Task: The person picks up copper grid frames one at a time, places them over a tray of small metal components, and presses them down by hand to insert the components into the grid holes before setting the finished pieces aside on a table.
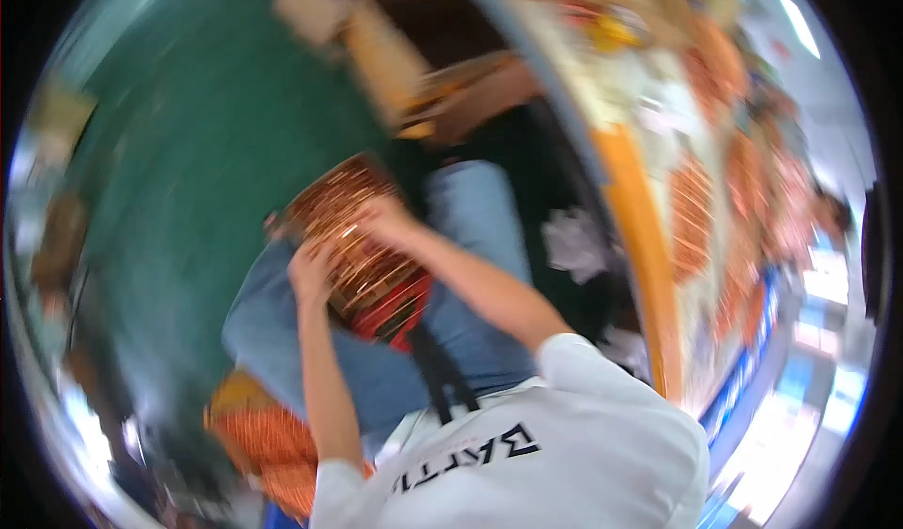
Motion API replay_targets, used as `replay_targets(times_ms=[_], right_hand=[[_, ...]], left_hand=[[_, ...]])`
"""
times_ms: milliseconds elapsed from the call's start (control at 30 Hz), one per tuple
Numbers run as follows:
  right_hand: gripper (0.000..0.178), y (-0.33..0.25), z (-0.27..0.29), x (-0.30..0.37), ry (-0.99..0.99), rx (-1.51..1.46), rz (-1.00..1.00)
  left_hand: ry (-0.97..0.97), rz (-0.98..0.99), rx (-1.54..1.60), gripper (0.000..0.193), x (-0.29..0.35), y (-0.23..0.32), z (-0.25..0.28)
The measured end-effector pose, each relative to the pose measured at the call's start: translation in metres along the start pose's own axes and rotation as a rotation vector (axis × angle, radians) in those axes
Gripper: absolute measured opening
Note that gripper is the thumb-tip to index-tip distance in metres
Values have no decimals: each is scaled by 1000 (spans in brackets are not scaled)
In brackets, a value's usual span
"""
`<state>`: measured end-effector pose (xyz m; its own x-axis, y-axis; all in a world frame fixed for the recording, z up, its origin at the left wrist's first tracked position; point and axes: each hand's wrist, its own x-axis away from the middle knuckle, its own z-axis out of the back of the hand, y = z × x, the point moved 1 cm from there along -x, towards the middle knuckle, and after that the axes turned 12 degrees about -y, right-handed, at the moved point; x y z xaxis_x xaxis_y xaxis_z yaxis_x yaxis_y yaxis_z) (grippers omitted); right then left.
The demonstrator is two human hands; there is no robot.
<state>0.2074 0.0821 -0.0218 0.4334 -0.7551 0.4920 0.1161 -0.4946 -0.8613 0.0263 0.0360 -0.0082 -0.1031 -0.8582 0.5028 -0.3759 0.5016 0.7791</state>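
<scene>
Low on the left, beside the seated person (574,449), sits an orange striped bundle (273,444). Across the lap (367,378) lies a shiny copper-coloured bundle (367,270), left hand (313,266) and right hand (384,219) close together on it; blur keeps me from telling whether they grip. Beyond stands an open cardboard box (384,51), its inside too dark to read. Rightward, the bench (644,247) carries more orange bundles (691,214).

Head-worn, the wide fisheye view looks steeply down past the white shirt (611,454) at the near side, facing out over the left hand (313,268) and right hand (386,222) close below, and takes in green floor (198,153) far left and a long table (644,237) at right
</scene>
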Motion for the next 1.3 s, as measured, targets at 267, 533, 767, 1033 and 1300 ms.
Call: replay_targets(times_ms=[267, 533, 767, 1033, 1300], right_hand=[[27, 21, -18, -6, 110, -99, 7], [16, -10, -24, 8, -119, -384, 36], [16, 27, -16, -6, 197, -8, -86], [60, 9, -27, -5, 344, 354, -157], [31, -35, -32, 13, 54, -234, 317]], left_hand=[[39, 88, -529, 22, -19, -28, 57], [58, 209, -193, 23, 6, 10, 15], [-52, 159, -242, 30, -28, -36, 47], [134, 284, -248, 35, -20, -11, 37], [-124, 54, -242, 41, -35, 6, 24]])
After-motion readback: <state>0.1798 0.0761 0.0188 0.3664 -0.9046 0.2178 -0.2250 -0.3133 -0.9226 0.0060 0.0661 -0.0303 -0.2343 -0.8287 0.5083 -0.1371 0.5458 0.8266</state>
